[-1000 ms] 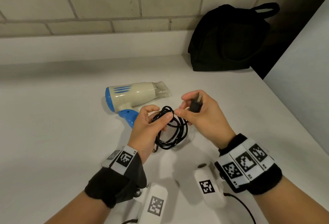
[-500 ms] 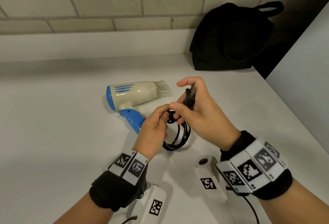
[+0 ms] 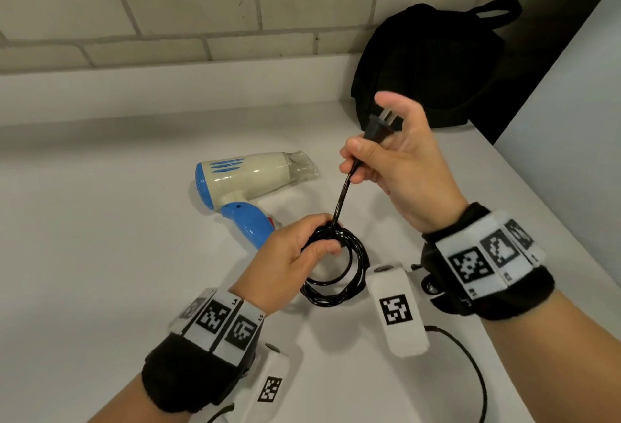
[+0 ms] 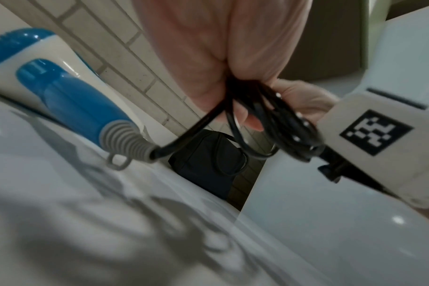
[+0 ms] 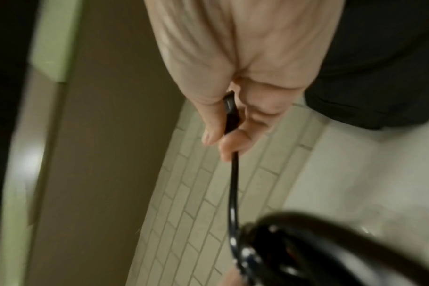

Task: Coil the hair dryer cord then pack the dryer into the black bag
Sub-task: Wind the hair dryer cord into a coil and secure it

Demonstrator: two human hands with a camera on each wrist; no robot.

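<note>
Head view: left hand (image 3: 295,254) clenches the glossy black coiled cord (image 3: 339,274). Right hand (image 3: 400,167) pinches the black 2-prong plug (image 3: 379,126), now raised toward 1 o'clock, tail taut; 1 s ago it sat at the coil. Cream-and-blue plastic hair dryer (image 3: 248,184) lies at 11 o'clock; black fabric bag (image 3: 426,66) at 1 o'clock.

Left wrist view: fingers (image 4: 252,65) curl round the loops.

Right wrist view: thumb and finger grasp the plug.

Step, judged: cinching the tail. Next: secure it, then bag the dryer.

— What's behind the white counter (image 3: 100,221) on my feed?
— I see a pale brick wall (image 3: 168,9) above a white ledge (image 3: 168,86), and a white panel (image 3: 571,120) at right.
</note>
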